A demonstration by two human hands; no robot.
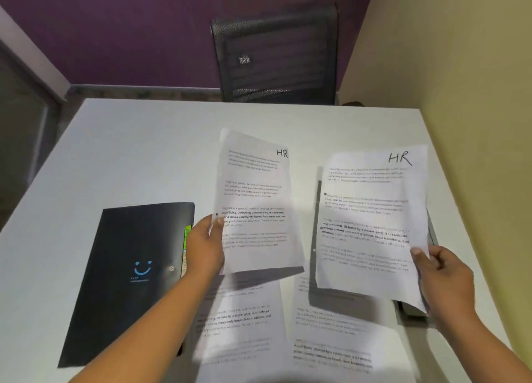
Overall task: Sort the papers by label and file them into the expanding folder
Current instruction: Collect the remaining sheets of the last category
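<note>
My left hand [205,245] pinches the left edge of a printed sheet marked "HR" [256,204] and holds it raised over the table. My right hand [443,276] pinches the lower right edge of a second sheet marked "HR" [371,224], also lifted. A black expanding folder [126,281] with a blue smile logo lies shut at the left, coloured tabs showing at its right edge. More printed sheets [244,325] lie flat on the table under the raised ones, their labels hidden.
The white table [129,152] reaches back to a black mesh chair [276,54] against a purple wall. A dark flat object [334,299] lies under the right-hand sheet, mostly covered. A beige wall runs close along the table's right side.
</note>
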